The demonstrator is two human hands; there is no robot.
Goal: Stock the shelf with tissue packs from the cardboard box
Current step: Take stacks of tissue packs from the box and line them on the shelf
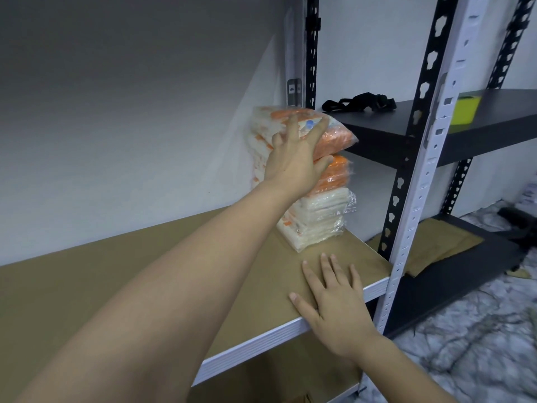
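Stocking in progress, at the step of setting one more pack on the pile. Left hand (293, 161) reaching far into the corner of the shelf (116, 286), grip spread wide over the top tissue pack (328, 132), fingers on its upper face and thumb under its near edge, so holding it lightly rather than clamping. Likely held this way because the wrapping is soft and slippery, and a flat palm can press and steer the pack at once.

Just below this grip, a stack of tissue packs (319, 216), orange ones above and white ones lower, standing on the brown board close to the wall (116, 112) and near the right end of the shelf. Corner position probably chosen to let the wall support the pile from behind. Top pack tilted, one end hanging past the stack toward the black upright (406, 170), not yet lying square.

Right hand (334, 309) flat on the front edge of the shelf, grip open with fingers stretched, holding nothing; seemingly for body support while leaning in.

Well to the right of both grips, a dark shelf (479, 126) with a black strap (360, 101) and a yellow-green roll (467, 109). Cardboard box not clearly in view. Main risk by judgement: tall soft pile sliding if the top pack stays crooked.
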